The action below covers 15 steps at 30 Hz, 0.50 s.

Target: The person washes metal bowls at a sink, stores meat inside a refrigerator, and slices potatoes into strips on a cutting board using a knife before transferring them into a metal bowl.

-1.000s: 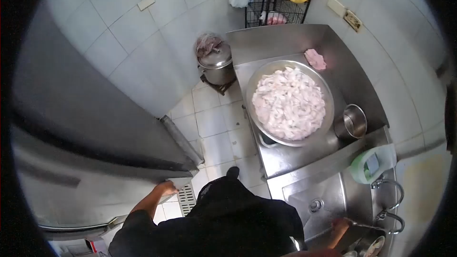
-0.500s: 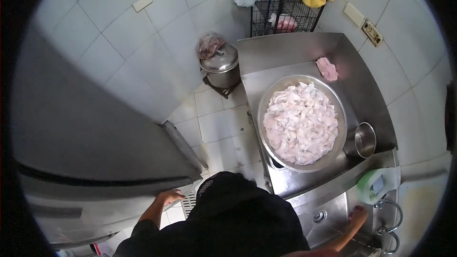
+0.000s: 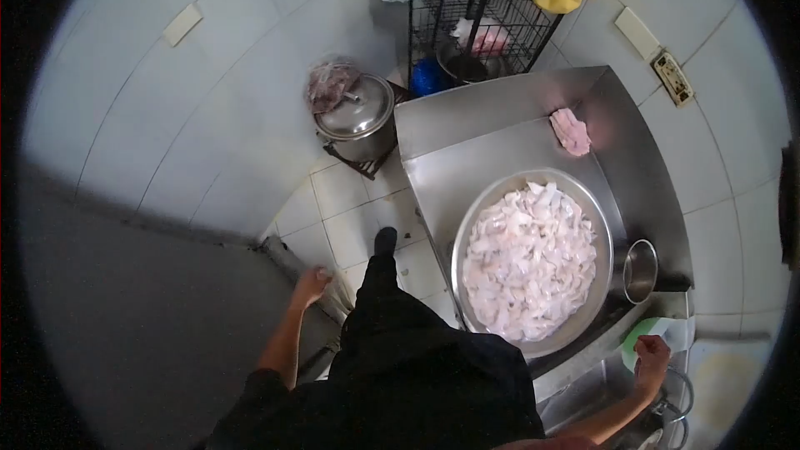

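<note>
My left hand [image 3: 312, 286], fingers curled in, hangs beside the edge of a large grey panel on the left. No object shows in it. My right hand [image 3: 652, 362] is at the lower right with its fingers bent inward, overlapping a green and white plastic container [image 3: 640, 335] by the sink. Ahead of me, a wide steel bowl [image 3: 457, 271] heaped with pale pieces of raw meat [image 3: 533, 262] rests on the steel counter [image 3: 442, 175].
A steel strainer or pot [image 3: 640, 272] stands right of the bowl. A pink cloth [image 3: 571, 132] lies in the counter's back corner. Further back are a lidded pot [image 3: 360, 112] topped by a plastic bag [image 3: 332, 83], and a black wire rack [image 3: 517, 37]. A curved faucet [image 3: 685, 392] rises by the sink.
My view has moved forward and one foot now shows on the tiles. My left hand has come forward along the grey panel. My right hand has risen from the sink to the green container.
</note>
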### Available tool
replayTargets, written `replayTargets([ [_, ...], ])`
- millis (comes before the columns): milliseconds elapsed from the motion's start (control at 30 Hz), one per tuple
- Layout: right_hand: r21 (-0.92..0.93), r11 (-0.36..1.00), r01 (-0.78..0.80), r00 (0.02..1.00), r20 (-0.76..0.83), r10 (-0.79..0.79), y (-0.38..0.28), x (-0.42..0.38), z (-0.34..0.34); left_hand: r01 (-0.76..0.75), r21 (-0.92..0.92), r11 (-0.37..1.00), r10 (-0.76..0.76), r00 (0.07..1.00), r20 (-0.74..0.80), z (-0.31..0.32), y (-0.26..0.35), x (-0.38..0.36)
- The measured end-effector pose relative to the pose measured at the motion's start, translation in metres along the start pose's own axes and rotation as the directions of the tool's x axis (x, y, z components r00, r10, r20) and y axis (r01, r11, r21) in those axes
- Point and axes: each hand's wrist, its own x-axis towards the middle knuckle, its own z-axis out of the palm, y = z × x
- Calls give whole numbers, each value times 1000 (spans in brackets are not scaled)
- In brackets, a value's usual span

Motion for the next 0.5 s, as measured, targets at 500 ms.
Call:
replayTargets([
  [500,57,844,-533,782,-348,517,-73,-96,90,-686,-102,720,617,701,-359,-212,373,293],
])
